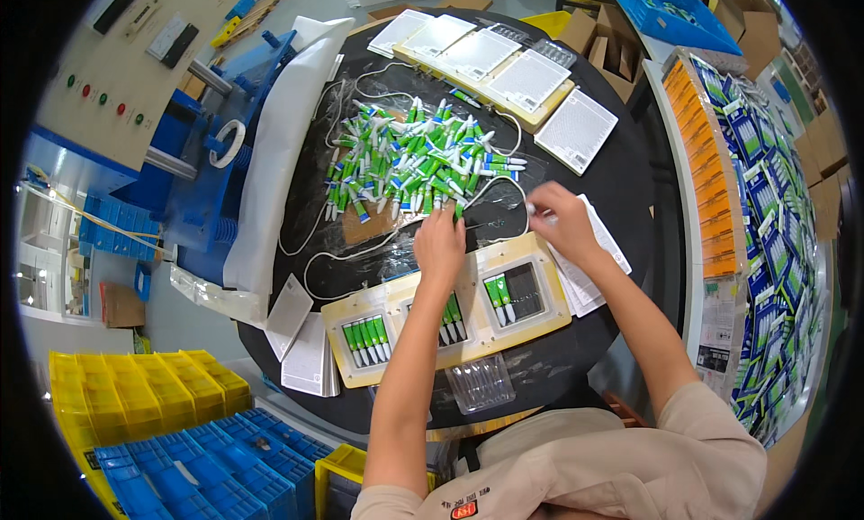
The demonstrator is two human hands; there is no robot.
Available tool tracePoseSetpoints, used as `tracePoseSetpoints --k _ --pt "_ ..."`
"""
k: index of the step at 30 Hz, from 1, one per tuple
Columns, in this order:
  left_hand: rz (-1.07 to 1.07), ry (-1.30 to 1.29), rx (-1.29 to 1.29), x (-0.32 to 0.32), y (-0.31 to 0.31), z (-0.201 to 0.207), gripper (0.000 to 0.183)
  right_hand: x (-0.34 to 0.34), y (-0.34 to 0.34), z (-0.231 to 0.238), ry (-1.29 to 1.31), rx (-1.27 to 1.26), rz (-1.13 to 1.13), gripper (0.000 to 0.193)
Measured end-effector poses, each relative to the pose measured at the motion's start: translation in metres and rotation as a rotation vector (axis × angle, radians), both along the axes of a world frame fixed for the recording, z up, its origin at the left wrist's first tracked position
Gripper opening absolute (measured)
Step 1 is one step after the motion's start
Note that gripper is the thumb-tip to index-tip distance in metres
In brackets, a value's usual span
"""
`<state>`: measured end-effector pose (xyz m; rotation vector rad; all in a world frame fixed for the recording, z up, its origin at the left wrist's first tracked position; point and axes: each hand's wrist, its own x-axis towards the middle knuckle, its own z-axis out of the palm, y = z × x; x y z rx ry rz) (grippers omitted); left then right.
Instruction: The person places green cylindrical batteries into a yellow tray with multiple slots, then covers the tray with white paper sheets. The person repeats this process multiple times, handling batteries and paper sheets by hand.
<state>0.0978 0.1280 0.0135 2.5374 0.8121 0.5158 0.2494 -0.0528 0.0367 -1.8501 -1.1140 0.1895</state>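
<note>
A heap of small green-and-white tubes (418,155) lies on the round black table. At its near edge my left hand (439,245) is closed, pinching a green tube (459,211) at the fingertips. My right hand (562,221) is raised to the right of the heap, fingers closed on a small tube of which only a white end (531,208) shows. Below both hands sits a cream fixture (405,289) with three windows. Several tubes (367,340) stand side by side in its left window; two tubes (498,299) are in the right one. My left forearm partly covers the middle window.
Across the table lies a second cream fixture (531,122) with white printed cards (479,52) on it. Clear plastic blisters (481,382) and card stacks (310,358) flank the near fixture. A blue press (225,146) stands left, packed blister cards (765,205) right, blue bins (207,466) lower left.
</note>
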Motion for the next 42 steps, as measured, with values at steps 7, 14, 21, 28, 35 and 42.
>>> tracePoseSetpoints --k 7,14,21,28,35,42 --pt "-0.045 -0.058 -0.396 -0.048 -0.114 0.02 0.044 -0.06 -0.076 -0.009 -0.575 -0.025 0.437 0.025" --pt "0.001 -0.052 -0.267 -0.046 -0.126 0.018 0.028 -0.058 -0.072 -0.021 -0.525 -0.002 0.345 0.025" --pt "-0.251 0.035 0.096 -0.089 -0.152 0.008 0.051 -0.083 -0.078 -0.018 -0.413 -0.033 0.207 0.024" --pt "-0.323 0.063 0.053 -0.101 -0.147 -0.017 0.055 -0.094 -0.064 -0.028 -0.37 -0.037 0.153 0.018" --pt "-0.322 0.029 0.062 -0.105 -0.144 -0.012 0.059 -0.058 0.043 0.0 -0.372 0.06 0.169 0.017" --pt "-0.258 0.071 0.071 -0.118 -0.15 -0.012 0.062 -0.069 0.165 -0.036 -0.468 -0.573 0.586 0.007"
